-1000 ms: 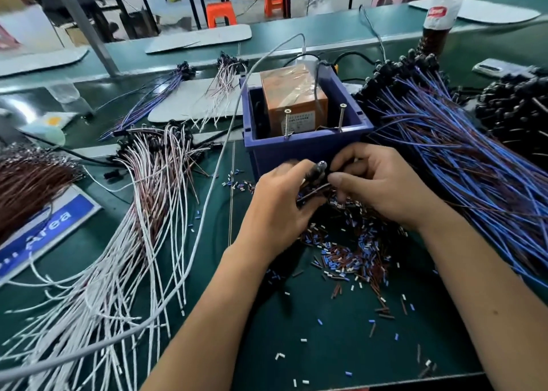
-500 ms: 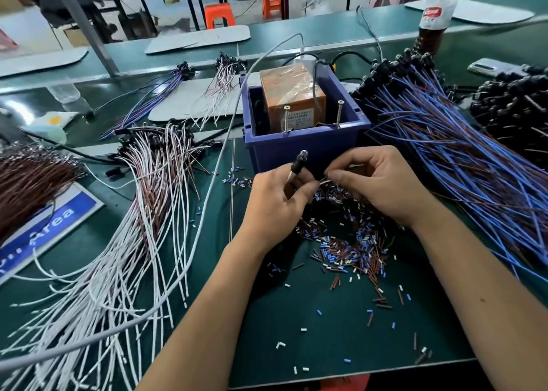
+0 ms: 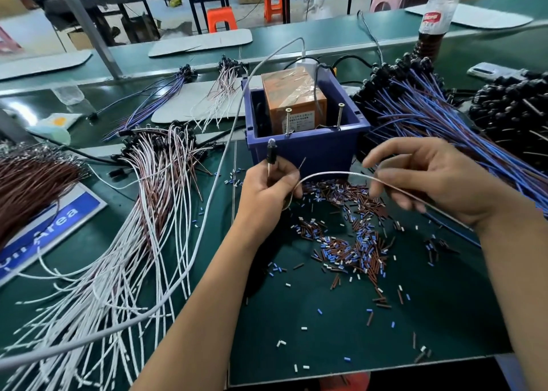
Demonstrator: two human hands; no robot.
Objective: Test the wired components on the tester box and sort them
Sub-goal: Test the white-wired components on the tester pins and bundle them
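A long green-topped workbench (image 3: 296, 39) runs across the upper frame, a grey metal post (image 3: 86, 26) slanting up at upper left. Beyond it, orange plastic stools (image 3: 221, 18) and a pink one (image 3: 387, 1) stand on a pale floor among dark table legs (image 3: 194, 12).

Green bench (image 3: 326, 331): blue tester box (image 3: 305, 150) centre-back, white/brown wire bundle (image 3: 142, 213) left, blue wire bundle (image 3: 444, 130) right, cut sleeve bits (image 3: 350, 242) scattered in front, bottle (image 3: 436, 23) far right.

blue tester box (image 3: 308, 150) w/ orange block (image 3: 292, 100); dark green mat (image 3: 341, 325); blue wires (image 3: 444, 124) right, white/brown wires (image 3: 142, 213) left; blue/brown/white bits (image 3: 350, 242).
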